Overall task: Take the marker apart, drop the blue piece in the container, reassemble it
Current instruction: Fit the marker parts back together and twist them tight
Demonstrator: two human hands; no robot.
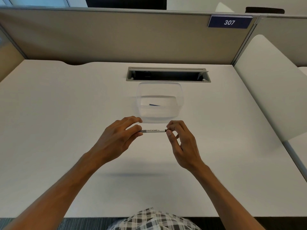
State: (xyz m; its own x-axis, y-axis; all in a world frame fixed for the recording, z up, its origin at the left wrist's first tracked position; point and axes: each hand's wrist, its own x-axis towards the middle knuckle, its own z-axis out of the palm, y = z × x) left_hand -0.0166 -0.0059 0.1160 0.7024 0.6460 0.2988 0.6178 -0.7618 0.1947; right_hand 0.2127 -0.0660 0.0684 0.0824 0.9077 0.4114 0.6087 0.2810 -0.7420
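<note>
A white whiteboard marker (pixel 153 130) with black print lies level in the air above the white desk, between both hands. My left hand (pixel 119 137) pinches its left end, hiding that end. My right hand (pixel 180 138) pinches the small dark end piece at the marker's right tip with thumb and forefinger. Just beyond the hands stands a clear plastic container (pixel 160 90), with the blue piece (pixel 153 105) lying inside on its bottom.
An open grey cable tray (pixel 167 74) is sunk into the desk behind the container. A beige partition with a "307" sign (pixel 230 22) closes the far side. A white side panel (pixel 265 83) bounds the desk on the right.
</note>
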